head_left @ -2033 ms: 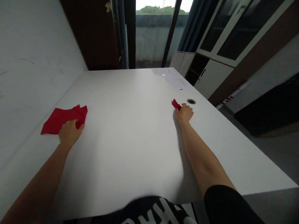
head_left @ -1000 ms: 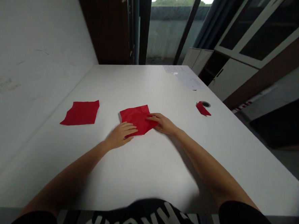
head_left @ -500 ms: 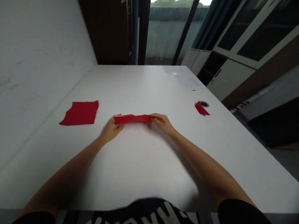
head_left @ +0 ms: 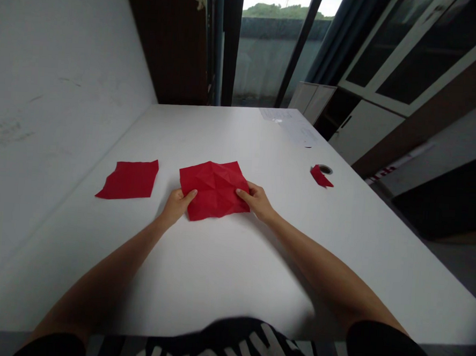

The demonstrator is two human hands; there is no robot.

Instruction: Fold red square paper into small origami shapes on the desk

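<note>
A creased red paper square [head_left: 213, 188] lies spread out at the middle of the white table [head_left: 224, 263]. My left hand [head_left: 175, 205] pinches its near left corner. My right hand [head_left: 257, 200] grips its near right edge, thumb on top. Both hands are closed on the sheet.
A second red sheet [head_left: 129, 179] lies flat to the left, near the wall. A small folded red piece [head_left: 321, 177] rests at the right beside a round cable hole [head_left: 324, 169]. White papers [head_left: 293, 126] lie at the far right of the table. Cabinets stand beyond the right edge.
The sheet showed as a thin strip between my hands half a second ago; now it lies spread out flat. Two seconds ago my hands were at the two outer red pieces.
</note>
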